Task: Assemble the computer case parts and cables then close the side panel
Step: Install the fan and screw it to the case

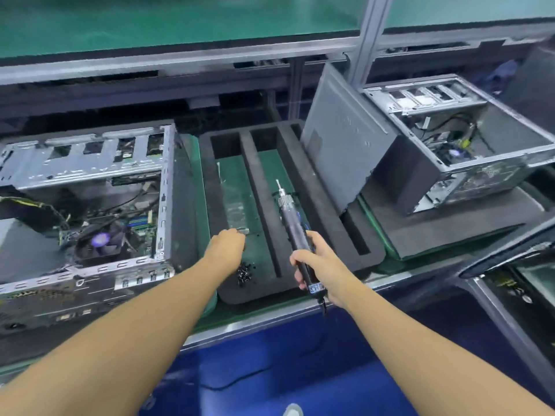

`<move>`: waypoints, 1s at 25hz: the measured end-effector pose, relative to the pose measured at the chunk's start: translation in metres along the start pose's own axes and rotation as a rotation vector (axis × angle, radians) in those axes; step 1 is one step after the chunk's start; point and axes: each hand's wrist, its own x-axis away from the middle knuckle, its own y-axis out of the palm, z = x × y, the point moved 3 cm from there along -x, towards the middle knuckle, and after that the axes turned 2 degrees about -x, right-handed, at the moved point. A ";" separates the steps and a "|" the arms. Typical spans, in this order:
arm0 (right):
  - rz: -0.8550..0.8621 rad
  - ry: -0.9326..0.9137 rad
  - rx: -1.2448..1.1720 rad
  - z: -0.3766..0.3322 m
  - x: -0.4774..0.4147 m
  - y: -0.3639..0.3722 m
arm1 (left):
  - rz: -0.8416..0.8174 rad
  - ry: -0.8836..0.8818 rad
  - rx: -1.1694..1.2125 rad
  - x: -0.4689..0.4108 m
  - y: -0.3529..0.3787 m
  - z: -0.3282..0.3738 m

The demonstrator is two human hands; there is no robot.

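Right hand grip: the right hand [318, 265] is wrapped tight around the lower barrel of an electric screwdriver [292, 217], whose bit points away from the person, over the tray's middle slot.
Left hand grip: the left hand [226, 246] reaches palm-down into the tray's left slot, fingertips at a small silver metal piece [242, 231]; I cannot tell whether it pinches the piece or only touches it.
Screws: a small heap of black screws [244, 273] lies in the same left slot, just beside the left wrist on the near side.
Tray: a black foam tray [303, 175] with long slots sits on the bench between the two cases; a clear plastic bag [237, 202] lies in the left slot beyond the left hand.
Left case: an open computer case [90, 181] lies on its side left of the tray, its cooler fan [100, 240] and cables exposed.
Side panel: a dark grey side panel [342, 145] stands tilted at the tray's right edge, leaning back toward the right case.
Right case: a second open case [468, 139] rests tilted on a foam block [405, 175], well apart from both hands.
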 end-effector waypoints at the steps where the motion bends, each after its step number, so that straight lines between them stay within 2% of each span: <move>1: -0.008 0.000 0.004 0.004 -0.008 0.001 | 0.020 -0.001 -0.098 -0.008 0.006 -0.001; 4: -0.042 0.012 0.018 0.013 -0.030 0.006 | -0.004 0.054 -0.309 -0.029 0.020 -0.002; 9: -0.025 0.050 0.048 0.019 -0.041 0.005 | -0.062 0.171 -0.464 -0.048 0.034 0.017; 15: -0.045 0.064 0.067 0.023 -0.042 0.007 | -0.093 0.059 -0.362 -0.055 0.051 0.032; 25: -0.054 0.074 0.088 0.022 -0.041 0.006 | -0.149 0.091 -0.387 -0.054 0.053 0.036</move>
